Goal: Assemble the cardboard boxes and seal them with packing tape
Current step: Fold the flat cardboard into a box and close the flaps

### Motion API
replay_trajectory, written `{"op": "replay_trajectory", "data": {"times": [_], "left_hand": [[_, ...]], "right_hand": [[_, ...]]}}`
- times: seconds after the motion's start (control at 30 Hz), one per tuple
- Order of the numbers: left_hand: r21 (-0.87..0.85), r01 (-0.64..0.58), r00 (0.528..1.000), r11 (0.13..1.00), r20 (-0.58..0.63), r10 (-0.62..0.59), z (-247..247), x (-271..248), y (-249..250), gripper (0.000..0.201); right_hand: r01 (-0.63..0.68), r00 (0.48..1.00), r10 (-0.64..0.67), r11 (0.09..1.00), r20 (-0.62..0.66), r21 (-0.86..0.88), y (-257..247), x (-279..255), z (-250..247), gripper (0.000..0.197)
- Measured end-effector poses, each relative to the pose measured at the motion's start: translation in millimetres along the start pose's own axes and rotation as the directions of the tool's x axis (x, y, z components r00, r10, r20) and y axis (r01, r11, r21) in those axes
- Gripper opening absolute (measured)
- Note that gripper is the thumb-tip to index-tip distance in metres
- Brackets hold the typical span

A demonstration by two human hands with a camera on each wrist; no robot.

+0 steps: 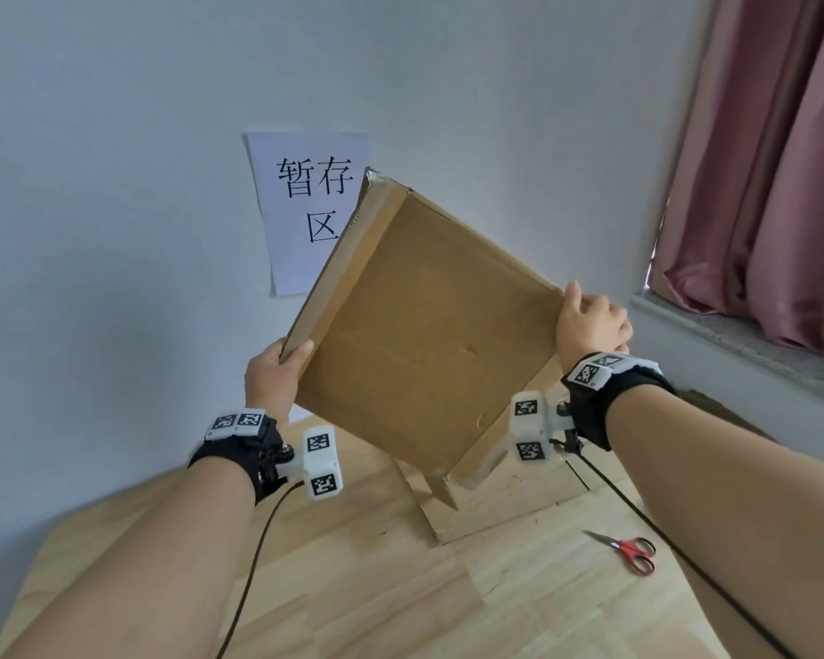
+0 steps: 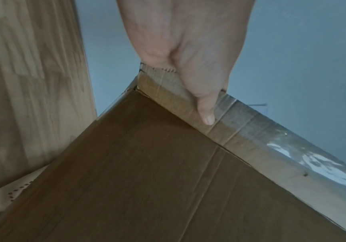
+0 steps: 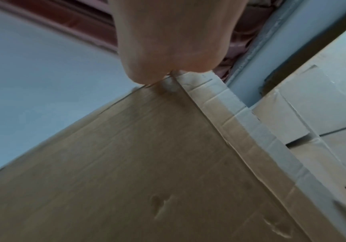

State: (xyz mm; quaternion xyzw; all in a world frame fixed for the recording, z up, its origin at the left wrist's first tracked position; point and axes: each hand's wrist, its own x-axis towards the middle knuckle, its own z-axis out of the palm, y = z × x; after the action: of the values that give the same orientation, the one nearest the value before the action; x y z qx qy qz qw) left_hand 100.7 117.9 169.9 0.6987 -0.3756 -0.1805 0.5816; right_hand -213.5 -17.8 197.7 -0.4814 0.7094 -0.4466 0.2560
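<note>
Gripping flat brown cardboard box point(image 1: 429, 321) w/ both hands point(image 1: 272, 373)

The left hand point(image 2: 188, 49) reaches down from the top and grips the box point(image 2: 147, 180) at its upper corner, thumb point(image 2: 206, 113) lying along a narrow side face. Clear tape point(image 2: 312, 157) shines along that face toward the right. A wooden tabletop point(image 2: 29, 81) fills the left side, with a pale blue wall point(image 2: 302, 57) behind.
</note>
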Motion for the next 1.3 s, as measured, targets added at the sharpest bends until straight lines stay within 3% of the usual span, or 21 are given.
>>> {"op": "replay_trajectory", "data": {"times": [0.1,0.13,0.2,0.27,0.33,0.4,0.5,0.57,0.63,0.73,0.8,0.87,1.03,1.1,1.17,1.3], "left_hand": [[-0.063,0.008,1.0,0.998,0.029,-0.006,-3.6,-6.6,2.9,0.017],[-0.078,0.022,0.999,0.997,0.039,-0.019,-4.8,-8.4,1.5,0.018],[-0.11,0.066,0.997,0.992,0.05,-0.061,-5.8,-12.7,-5.4,0.021],[-0.168,0.132,0.991,0.977,0.041,-0.127,-4.9,-13.8,-15.4,0.026],[-0.186,0.188,0.982,0.964,0.026,-0.187,-3.7,-13.1,-22.4,0.03],[-0.17,0.233,0.972,0.958,0.045,-0.229,-0.2,-12.3,-27.0,0.031],[0.052,0.294,0.947,0.954,0.119,-0.298,6.2,-6.6,-24.8,0.028],[0.229,0.304,0.924,0.925,0.167,-0.345,9.1,-0.2,-20.4,0.039],[0.292,0.301,0.929,0.908,0.125,-0.348,10.0,5.3,-12.5,0.052],[0.24,0.188,0.978,0.952,0.046,-0.205,10.7,8.5,9.4,0.054],[0.184,0.113,0.993,0.976,0.025,-0.119,11.4,7.9,27.6,0.051],[0.145,0.068,0.996,0.987,0.046,-0.075,13.5,5.2,44.9,0.048],[0.043,0.1,0.954,0.994,0.28,-0.108,20.3,-8.7,83.7,0.046],[0.059,0.166,0.922,0.984,0.344,-0.176,22.2,-11.4,91.7,0.061],[0.102,0.19,0.91,0.976,0.354,-0.214,19.8,-12.5,90.1,0.063],[0.277,0.104,0.94,0.955,0.287,-0.186,11.0,-8.1,62.6,0.056]], "right_hand": [[-0.12,0.974,0.164,0.958,-0.154,0.261,6.3,12.7,-5.4,0.053],[-0.155,0.965,0.217,0.923,-0.145,0.354,10.0,16.1,-7.3,0.058],[-0.215,0.973,0.232,0.866,0.018,0.451,21.6,20.6,-4.8,0.065],[-0.222,0.97,0.145,0.857,0.195,0.464,24.0,18.4,2.9,0.049],[-0.165,0.974,0.065,0.86,0.217,0.483,11.1,13.0,7.5,0.035],[-0.129,0.979,0.018,0.826,0.204,0.549,-5.5,11.0,10.0,0.037],[-0.045,0.984,-0.071,0.794,0.166,0.607,-35.6,5.1,7.9,0.041],[0.029,0.979,-0.137,0.824,0.149,0.566,-52.4,-4.3,4.6,0.05],[0.15,0.959,-0.247,0.858,0.14,0.491,-66.1,-14.2,2.9,0.045],[0.384,0.879,-0.44,0.882,0.184,0.274,-77.7,-26.0,4.7,0.036],[0.53,0.803,-0.545,0.838,0.24,0.13,-81.0,-37.2,7.1,0.025],[0.612,0.741,-0.591,0.789,0.317,0.041,-79.9,-47.8,11.9,0.025],[0.721,0.59,-0.599,0.692,0.541,-0.021,-73.3,-66.4,34.5,0.026],[0.772,0.517,-0.584,0.635,0.626,-0.045,-71.2,-74.2,43.1,0.026],[0.804,0.465,-0.559,0.592,0.686,-0.062,-68.7,-82.1,49.3,0.029],[0.81,0.369,-0.507,0.586,0.779,-0.003,-67.0,-94.2,56.5,0.029]]}}
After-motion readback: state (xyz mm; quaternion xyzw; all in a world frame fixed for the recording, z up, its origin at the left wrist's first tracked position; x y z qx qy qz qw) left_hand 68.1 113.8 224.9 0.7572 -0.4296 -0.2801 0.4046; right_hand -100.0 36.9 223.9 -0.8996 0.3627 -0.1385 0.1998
